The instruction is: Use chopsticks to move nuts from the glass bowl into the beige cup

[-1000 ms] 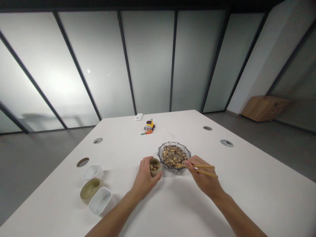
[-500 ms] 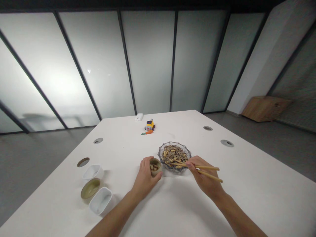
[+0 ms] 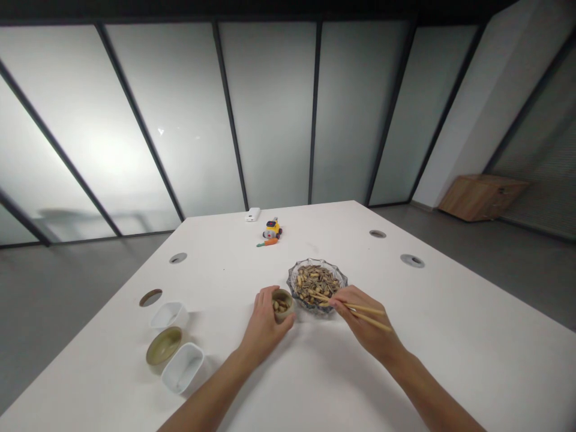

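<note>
My left hand (image 3: 266, 318) is wrapped round a small olive-brown cup (image 3: 290, 310) standing on the table, thumb on its near side. Several peanuts (image 3: 281, 305) lie in the cup. Just right of it, a scalloped glass bowl (image 3: 343, 280) holds sunflower seeds (image 3: 318, 277) mixed with peanuts. My right hand (image 3: 364, 321) grips a pair of wooden chopsticks (image 3: 366, 309) at the bowl's near right rim. Their tips reach over the front part of the contents. Whether a nut sits between the tips is too small to tell.
On the left of the white table (image 3: 243, 264) stand an olive bowl (image 3: 164, 348) and two white dishes, the nearer white dish (image 3: 183, 369) touching or close to it. Farther back are a yellow toy truck (image 3: 272, 228), an orange-handled toy screwdriver (image 3: 269, 242) and a white device (image 3: 252, 214).
My right hand and the chopsticks have moved a little to the left, with the tips nearer the bowl's front left. My left hand stays on the cup.
</note>
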Motion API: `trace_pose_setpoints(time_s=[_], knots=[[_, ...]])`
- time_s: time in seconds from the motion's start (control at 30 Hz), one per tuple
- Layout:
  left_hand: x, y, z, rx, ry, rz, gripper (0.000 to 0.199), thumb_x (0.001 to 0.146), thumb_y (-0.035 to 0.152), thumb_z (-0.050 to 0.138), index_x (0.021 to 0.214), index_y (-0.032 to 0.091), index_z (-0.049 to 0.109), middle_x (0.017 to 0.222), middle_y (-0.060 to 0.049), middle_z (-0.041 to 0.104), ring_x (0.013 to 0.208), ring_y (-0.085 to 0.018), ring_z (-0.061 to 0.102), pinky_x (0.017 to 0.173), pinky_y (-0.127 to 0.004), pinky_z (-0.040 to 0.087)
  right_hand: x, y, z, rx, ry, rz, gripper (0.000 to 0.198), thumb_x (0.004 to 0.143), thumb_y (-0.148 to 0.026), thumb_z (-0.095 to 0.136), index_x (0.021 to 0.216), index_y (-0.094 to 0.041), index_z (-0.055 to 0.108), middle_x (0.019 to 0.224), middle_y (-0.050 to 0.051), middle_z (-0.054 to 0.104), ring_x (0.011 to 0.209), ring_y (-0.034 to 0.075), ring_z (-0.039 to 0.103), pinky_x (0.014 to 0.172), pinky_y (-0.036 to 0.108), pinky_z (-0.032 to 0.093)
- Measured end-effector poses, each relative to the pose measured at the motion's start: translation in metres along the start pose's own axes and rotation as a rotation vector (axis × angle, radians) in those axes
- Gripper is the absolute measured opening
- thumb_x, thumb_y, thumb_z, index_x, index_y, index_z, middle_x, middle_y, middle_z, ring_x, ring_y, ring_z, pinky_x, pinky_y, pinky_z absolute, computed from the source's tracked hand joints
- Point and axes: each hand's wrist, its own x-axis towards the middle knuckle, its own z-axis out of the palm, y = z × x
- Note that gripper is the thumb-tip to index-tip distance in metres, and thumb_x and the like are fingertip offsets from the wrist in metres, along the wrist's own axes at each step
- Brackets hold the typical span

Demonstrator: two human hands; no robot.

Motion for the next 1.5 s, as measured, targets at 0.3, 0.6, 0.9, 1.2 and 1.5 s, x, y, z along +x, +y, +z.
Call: trace_pose_setpoints(time_s=[0.3, 0.6, 0.9, 1.2, 1.5], knots=[[0.000, 0.001, 0.000, 0.000, 0.012, 0.001, 0.058, 0.084, 0.028, 0.083, 0.139, 0.025, 0.062, 0.134, -0.012, 0.071, 0.126, -0.033, 0.068, 0.114, -0.053, 0.059, -0.001, 0.003, -0.001, 0.018, 0.017, -0.032, 0.037, 0.113, -0.050, 0.065, 0.092, -0.027, 0.085, 0.090, 0.007, 0.083, 0.082, 0.024, 0.079, 0.075, 0.036, 0.068], [-0.001, 0.000, 0.000, -0.005, 0.006, 0.006, 0.058, 0.085, 0.026, 0.082, 0.139, 0.024, 0.061, 0.133, -0.012, 0.070, 0.126, -0.031, 0.068, 0.114, -0.052, 0.059, -0.001, -0.010, 0.008, 0.037, 0.218, 0.077, 0.046, 0.110, -0.063, 0.065, 0.089, -0.028, 0.087, 0.088, 0.007, 0.083, 0.082, 0.025, 0.080, 0.073, 0.036, 0.067], [0.000, 0.001, -0.002, -0.022, -0.017, -0.015, 0.060, 0.084, 0.025, 0.082, 0.140, 0.025, 0.061, 0.136, -0.013, 0.069, 0.129, -0.033, 0.067, 0.118, -0.053, 0.057, 0.004, -0.002, 0.002, -0.038, 0.347, 0.173, 0.061, 0.106, -0.077, 0.060, 0.081, -0.025, 0.081, 0.079, 0.007, 0.079, 0.074, 0.026, 0.077, 0.068, 0.035, 0.063], [0.000, 0.001, -0.002, -0.018, -0.014, -0.038, 0.059, 0.083, 0.025, 0.082, 0.139, 0.023, 0.061, 0.136, -0.014, 0.069, 0.129, -0.033, 0.067, 0.118, -0.054, 0.056, 0.001, 0.010, 0.007, -0.113, 0.258, 0.150, 0.058, 0.109, -0.074, 0.059, 0.089, -0.026, 0.084, 0.088, 0.008, 0.082, 0.079, 0.026, 0.079, 0.074, 0.038, 0.064], [0.000, 0.001, -0.001, -0.013, -0.019, -0.037, 0.060, 0.083, 0.026, 0.082, 0.140, 0.023, 0.061, 0.137, -0.014, 0.068, 0.130, -0.033, 0.066, 0.118, -0.054, 0.055, 0.000, 0.012, 0.007, -0.083, 0.202, 0.095, 0.054, 0.109, -0.070, 0.062, 0.086, -0.026, 0.082, 0.087, 0.008, 0.081, 0.081, 0.026, 0.078, 0.075, 0.036, 0.066]])
